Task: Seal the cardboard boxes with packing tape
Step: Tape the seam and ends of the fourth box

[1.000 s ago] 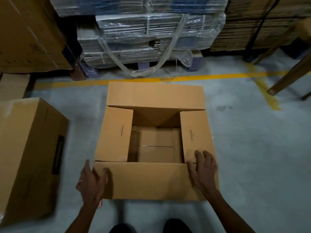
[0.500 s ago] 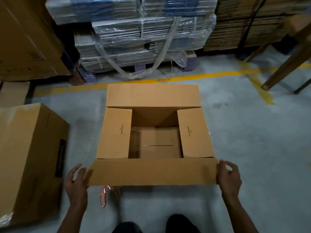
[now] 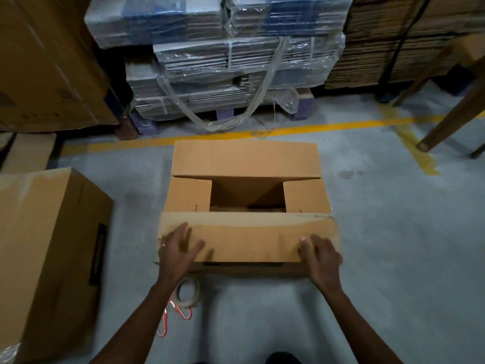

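- Working on the open box (image 3: 244, 206) sitting on the floor (image 3: 393, 232) in front of me; I am folding its near flap (image 3: 249, 237) down over the two short side flaps.
- Risk: the far flap (image 3: 245, 158) is standing partly raised, so the middle seam is not meeting. Taping now would probably leave a gap.
- Risk: the near flap looks springy; if I am letting go to fetch tape, it may lift back up.
- Risk: the tape roll (image 3: 187, 290) and scissors (image 3: 173, 316) are lying on the floor just under my left forearm, near my feet; I could kick them aside.
- Left hand (image 3: 178, 248): fingers spread and released, pressing flat on the near flap's left end, grasping nothing.
- Right hand (image 3: 319, 254): fingers loosely extended, resting on the flap's right end, grasping nothing.
- A second box (image 3: 49, 253) is standing to my left.
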{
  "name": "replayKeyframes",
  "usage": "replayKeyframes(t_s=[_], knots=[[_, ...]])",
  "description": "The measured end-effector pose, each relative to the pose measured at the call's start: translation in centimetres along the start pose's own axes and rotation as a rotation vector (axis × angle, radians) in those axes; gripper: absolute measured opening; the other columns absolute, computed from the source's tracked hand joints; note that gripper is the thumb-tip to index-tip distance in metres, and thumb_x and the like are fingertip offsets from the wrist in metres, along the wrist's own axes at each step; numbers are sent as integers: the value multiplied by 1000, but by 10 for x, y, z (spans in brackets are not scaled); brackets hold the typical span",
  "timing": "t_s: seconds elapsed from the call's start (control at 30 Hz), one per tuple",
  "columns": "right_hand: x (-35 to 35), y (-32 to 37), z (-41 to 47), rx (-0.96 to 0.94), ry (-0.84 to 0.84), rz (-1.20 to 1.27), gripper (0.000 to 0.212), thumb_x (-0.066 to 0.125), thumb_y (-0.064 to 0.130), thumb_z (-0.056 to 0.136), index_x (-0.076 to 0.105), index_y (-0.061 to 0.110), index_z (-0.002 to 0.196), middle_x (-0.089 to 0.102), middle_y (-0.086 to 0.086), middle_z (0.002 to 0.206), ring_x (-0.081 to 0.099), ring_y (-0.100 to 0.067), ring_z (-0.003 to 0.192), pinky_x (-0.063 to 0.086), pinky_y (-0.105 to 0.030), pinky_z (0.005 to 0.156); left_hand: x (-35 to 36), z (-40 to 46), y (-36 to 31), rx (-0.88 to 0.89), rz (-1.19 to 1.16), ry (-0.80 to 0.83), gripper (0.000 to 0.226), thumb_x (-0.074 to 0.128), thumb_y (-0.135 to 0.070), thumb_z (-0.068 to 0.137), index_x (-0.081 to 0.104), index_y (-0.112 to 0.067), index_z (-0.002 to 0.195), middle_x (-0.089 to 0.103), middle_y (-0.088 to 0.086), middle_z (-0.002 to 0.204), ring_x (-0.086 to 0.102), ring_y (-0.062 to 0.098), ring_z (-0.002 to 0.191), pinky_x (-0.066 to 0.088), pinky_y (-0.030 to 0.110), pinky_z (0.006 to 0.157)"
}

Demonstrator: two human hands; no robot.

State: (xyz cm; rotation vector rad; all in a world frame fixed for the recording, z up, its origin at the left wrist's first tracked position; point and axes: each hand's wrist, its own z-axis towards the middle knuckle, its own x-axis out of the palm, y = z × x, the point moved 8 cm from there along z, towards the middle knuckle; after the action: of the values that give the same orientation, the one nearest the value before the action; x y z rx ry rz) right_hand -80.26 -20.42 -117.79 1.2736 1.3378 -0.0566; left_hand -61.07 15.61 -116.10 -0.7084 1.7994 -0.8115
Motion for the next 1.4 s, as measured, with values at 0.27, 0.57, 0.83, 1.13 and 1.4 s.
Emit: replayKeyframes(t_s=[0.27, 0.57, 0.83, 1.13, 1.4], knots=[[12, 9, 51, -39, 24, -479, 72, 18, 76, 88, 52, 36, 136, 44, -13, 140, 40, -35, 124, 34, -52, 103, 43, 34, 34, 189, 762, 292, 126, 10, -109, 55, -4, -42, 161, -24, -5, 169, -12, 33, 156, 3, 65, 121], [-16, 65, 215, 163, -72, 122, 98, 43, 90, 81, 41, 20, 150, 42, -19, 154, 39, -43, 140, 31, -60, 114, 51, 46, 47, 173, 833, 247, 103, -2, -104, 65, -28, -52, 151, -41, -7, 161, -23, 31, 154, -2, 63, 120], [-15, 49, 268, 343, 31, 696, 127, 40, 106, 60, 51, 13, 145, 57, -17, 143, 59, -33, 122, 45, -53, 109, -3, 53, 53, -97, 479, -102, 119, 49, -97, 62, 13, -39, 158, -2, 4, 169, 4, 37, 154, 16, 68, 118], [-47, 34, 197, 244, 271, 705, 71, 51, 80, 84, 80, 15, 78, 73, -3, 96, 58, -23, 105, 42, -36, 91, -22, 46, 59, -143, -7, -216, 76, 79, -53, 82, 44, -31, 146, 60, -3, 123, 58, 26, 111, 51, 40, 84], [-25, -10, 165, -40, -130, -419, 72, 44, 74, 84, 50, 28, 138, 35, -22, 152, 36, -49, 137, 28, -67, 112, 12, 19, 41, -161, -41, -308, 44, 77, -25, 89, 65, -26, 132, 75, 4, 114, 69, 31, 105, 49, 31, 86]])
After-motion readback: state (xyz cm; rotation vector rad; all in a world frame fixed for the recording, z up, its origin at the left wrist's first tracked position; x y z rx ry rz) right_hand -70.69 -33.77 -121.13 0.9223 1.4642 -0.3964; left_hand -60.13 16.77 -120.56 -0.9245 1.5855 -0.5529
